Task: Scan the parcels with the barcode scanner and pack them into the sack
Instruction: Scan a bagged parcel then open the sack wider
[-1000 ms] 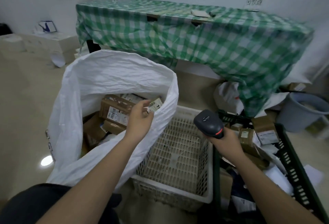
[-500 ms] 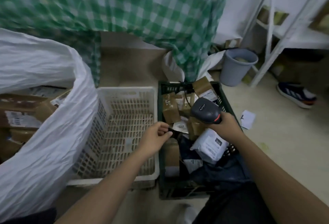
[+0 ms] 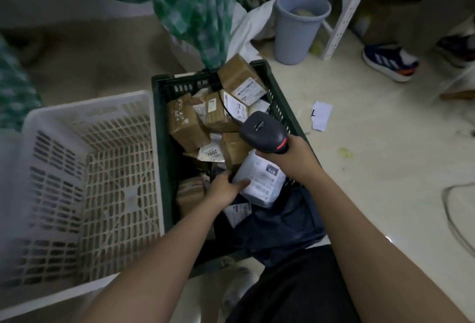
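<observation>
Pick-up step: left hand [image 3: 226,189] grips white parcel [image 3: 259,184] in green crate [image 3: 160,127]; right hand [image 3: 293,155] holds scanner [image 3: 263,132]; next, probably scan its label.

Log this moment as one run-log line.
left hand grips white parcel in green crate | right hand holds scanner above it | white basket beside crate

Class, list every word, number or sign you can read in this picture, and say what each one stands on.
"010": dark patch on the white parcel that the left hand grips.
"7002": white label among the brown parcels in the green crate.
Too blurred to read: the barcode label on the top brown box, the scanner logo, the mark on the floor paper.
</observation>
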Tool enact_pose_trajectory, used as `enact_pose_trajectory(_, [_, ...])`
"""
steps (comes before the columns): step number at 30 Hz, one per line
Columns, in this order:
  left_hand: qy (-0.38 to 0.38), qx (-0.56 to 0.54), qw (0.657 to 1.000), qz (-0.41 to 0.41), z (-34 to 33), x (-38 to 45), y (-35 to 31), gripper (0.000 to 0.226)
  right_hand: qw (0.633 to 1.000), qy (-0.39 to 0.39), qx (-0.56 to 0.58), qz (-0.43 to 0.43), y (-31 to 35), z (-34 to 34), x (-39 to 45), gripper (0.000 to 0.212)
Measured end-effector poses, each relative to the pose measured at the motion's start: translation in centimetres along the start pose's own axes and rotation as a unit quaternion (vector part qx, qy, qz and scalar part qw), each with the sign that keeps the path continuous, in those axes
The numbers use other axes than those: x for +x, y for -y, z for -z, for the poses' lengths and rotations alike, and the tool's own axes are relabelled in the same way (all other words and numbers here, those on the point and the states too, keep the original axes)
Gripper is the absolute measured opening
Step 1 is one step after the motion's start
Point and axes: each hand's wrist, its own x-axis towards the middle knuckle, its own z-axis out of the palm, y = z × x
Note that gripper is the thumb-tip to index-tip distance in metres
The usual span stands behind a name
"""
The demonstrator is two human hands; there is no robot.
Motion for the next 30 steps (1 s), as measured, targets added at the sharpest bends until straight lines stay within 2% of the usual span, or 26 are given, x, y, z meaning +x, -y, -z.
enact_pose_trajectory(5, [-0.003, -0.027, 0.999, 0.029, -1.3, 1.9, 0.8, 0.054, 0.999, 0.004, -0.03, -0.009, -1.3, -0.3, 1.0, 0.016])
enact_pose_trajectory(8, [-0.029, -0.041, 0.999, 0.022, -1.5, 2.3, 1.3, 0.043, 0.998, 0.025, -0.053, -0.015, -1.5, -0.5, 1.5, 0.018])
enact_pose_trajectory(11, [-0.074, -0.065, 0.995, -0.005, -0.5, 1.6, 0.8, 0.029, 1.0, 0.005, -0.03, -0.01, -1.2, -0.6, 1.7, 0.016])
enact_pose_trajectory(14, [-0.111, -0.069, 0.991, -0.033, 2.2, 0.1, 0.3, 0.014, 1.0, -0.023, -0.003, -0.018, -0.6, -0.9, 1.9, 0.022])
enact_pose_trajectory(16, [-0.134, -0.085, 0.986, -0.058, 4.9, -1.3, 0.0, 0.011, 1.0, -0.023, 0.01, -0.018, 0.2, -1.5, 1.9, 0.028])
enact_pose_trajectory(19, [-0.15, -0.088, 0.981, -0.081, 9.6, -3.8, -0.3, 0.009, 0.999, -0.011, 0.04, -0.008, 1.8, -2.7, 1.5, 0.016])
enact_pose_trajectory(26, [-0.095, -0.062, 0.986, -0.121, 18.4, -10.4, -0.9, 0.008, 0.991, 0.103, 0.089, -0.002, 7.3, -7.5, -0.9, 0.016])
enact_pose_trajectory(30, [-0.128, -0.094, 0.98, -0.124, 21.0, -12.9, 0.0, 0.008, 0.979, 0.182, 0.086, -0.021, 9.4, -11.4, -2.3, 0.03])
